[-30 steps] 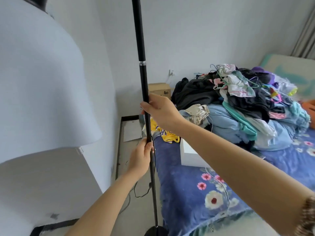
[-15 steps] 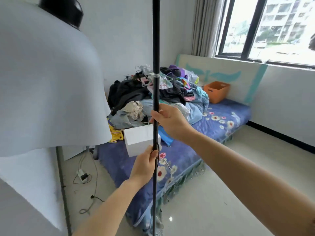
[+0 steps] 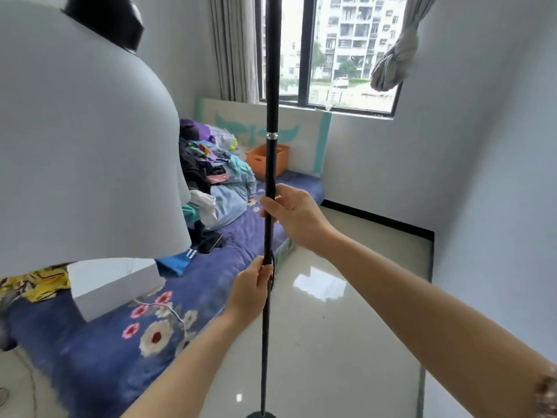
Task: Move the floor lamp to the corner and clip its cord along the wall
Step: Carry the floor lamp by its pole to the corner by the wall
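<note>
Floor lamp pole stands upright beside the bed, base on the tiled floor. Right hand grips the pole above, fingers wrapped closed — left hand likewise clasps it lower. White shade hangs left of the pole.

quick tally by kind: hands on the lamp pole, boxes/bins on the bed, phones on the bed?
Hands on the lamp pole: 2 (left hand, right hand)
Boxes/bins on the bed: 2 (white box, orange bin)
Phones: 1 (phone)
Total: 5
</note>
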